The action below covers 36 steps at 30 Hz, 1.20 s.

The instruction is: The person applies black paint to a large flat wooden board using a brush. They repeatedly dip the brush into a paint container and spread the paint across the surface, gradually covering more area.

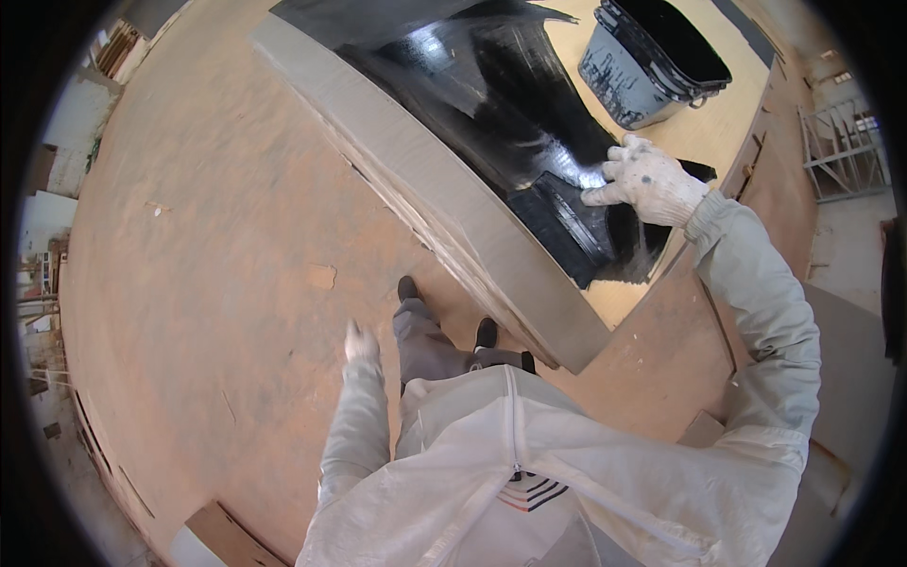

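My right hand [652, 184], in a white knitted glove spotted with black, is over the near right part of a panel stack. Its fingers are bent and its thumb points left; whatever lies beneath the palm is hidden. By the thumb is a flat black rectangular piece [557, 227] with a shiny raised ridge. Wet, glossy black coating [491, 104] covers much of the pale wooden top panel [619, 300]. Beyond the hand stands a grey bucket [628, 80], smeared black, with a dark inside. My left hand [361, 342], also gloved, hangs blurred above the floor, touching nothing visible.
The thick panel stack [444, 203] has a long near edge, with my feet close beside it. Reddish-brown floor [227, 217] spreads to the left, with a small scrap [322, 276] on it. A metal frame [841, 151] stands at the far right. Boards [231, 534] lie at the lower left.
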Tool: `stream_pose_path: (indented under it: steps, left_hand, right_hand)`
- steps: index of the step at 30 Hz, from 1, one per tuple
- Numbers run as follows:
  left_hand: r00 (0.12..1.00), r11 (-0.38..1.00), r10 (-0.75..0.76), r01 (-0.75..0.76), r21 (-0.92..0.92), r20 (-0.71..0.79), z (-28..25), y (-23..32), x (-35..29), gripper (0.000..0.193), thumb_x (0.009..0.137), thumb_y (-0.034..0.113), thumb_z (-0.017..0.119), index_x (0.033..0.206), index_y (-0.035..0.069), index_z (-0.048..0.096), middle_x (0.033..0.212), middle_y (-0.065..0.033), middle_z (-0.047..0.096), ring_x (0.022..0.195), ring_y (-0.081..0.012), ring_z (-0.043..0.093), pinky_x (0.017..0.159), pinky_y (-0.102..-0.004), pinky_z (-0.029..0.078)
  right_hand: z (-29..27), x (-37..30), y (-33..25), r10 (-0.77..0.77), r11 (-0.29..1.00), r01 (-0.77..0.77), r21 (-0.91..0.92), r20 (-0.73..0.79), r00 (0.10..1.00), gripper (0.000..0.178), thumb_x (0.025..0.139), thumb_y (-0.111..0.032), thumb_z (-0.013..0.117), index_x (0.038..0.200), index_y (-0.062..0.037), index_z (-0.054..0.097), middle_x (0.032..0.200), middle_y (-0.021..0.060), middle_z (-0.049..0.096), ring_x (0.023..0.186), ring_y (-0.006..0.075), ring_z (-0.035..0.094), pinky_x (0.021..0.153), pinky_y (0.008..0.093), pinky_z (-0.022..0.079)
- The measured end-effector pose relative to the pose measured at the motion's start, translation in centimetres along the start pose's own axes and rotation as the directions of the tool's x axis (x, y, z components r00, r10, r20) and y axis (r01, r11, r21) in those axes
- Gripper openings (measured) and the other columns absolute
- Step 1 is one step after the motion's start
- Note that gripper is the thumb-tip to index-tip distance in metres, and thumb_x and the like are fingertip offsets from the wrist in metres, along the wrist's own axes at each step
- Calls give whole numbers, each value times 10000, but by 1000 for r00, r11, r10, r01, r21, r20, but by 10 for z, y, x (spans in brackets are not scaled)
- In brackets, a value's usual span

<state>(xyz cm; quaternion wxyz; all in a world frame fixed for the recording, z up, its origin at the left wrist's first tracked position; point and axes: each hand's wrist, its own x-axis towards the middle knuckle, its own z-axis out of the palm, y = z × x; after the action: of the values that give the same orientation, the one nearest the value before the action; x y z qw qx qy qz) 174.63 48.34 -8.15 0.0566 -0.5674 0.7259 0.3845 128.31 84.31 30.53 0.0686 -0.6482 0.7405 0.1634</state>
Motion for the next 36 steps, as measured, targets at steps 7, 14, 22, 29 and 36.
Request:
stream_pose_path:
  steps: [7,14,22,29,36]
  left_hand:
    - [699,700,-713,704,124,55,17,-261,-277,565,1053,284,553,1519,-35,551,1432,-259,646,1334,-373,628,1100,-440,502]
    - [632,555,-775,687,-468,8,72,-262,-322,540,1035,241,589,1484,-58,587,1292,-226,742,1199,-343,715,985,-440,562]
    - [882,796,-428,265,-544,-196,185,-223,-384,598,1019,232,634,1527,-69,543,1505,-270,623,1393,-328,617,1169,-391,473]
    - [761,683,-644,616,-391,74,288,-233,-530,584,1016,286,641,1486,-59,595,1401,-271,693,1317,-352,672,1121,-414,515]
    - [635,554,-751,755,-351,181,367,-193,-633,518,1014,334,663,1391,-20,694,1303,-259,747,1270,-334,703,1064,-418,550]
  right_hand:
    - [11,-13,6,-63,998,62,-7,-73,995,529,873,-45,637,1270,-350,809,957,33,693,1020,246,640,994,415,482]
    - [-1,23,39,58,998,-57,15,-97,994,589,819,17,673,1317,-275,792,1048,105,741,1083,349,666,1025,448,488]
    - [32,-55,14,-25,999,29,29,-131,991,534,829,-47,737,1311,-270,793,966,83,667,1025,339,619,991,470,482]
    - [31,-30,15,-152,988,151,-18,-121,981,526,868,-41,686,1343,-251,766,1032,86,716,1063,328,666,1016,448,488]
    - [30,-74,-6,-331,941,320,-107,-99,938,543,872,-41,670,1348,-284,771,1023,68,718,1054,310,649,1021,420,463]
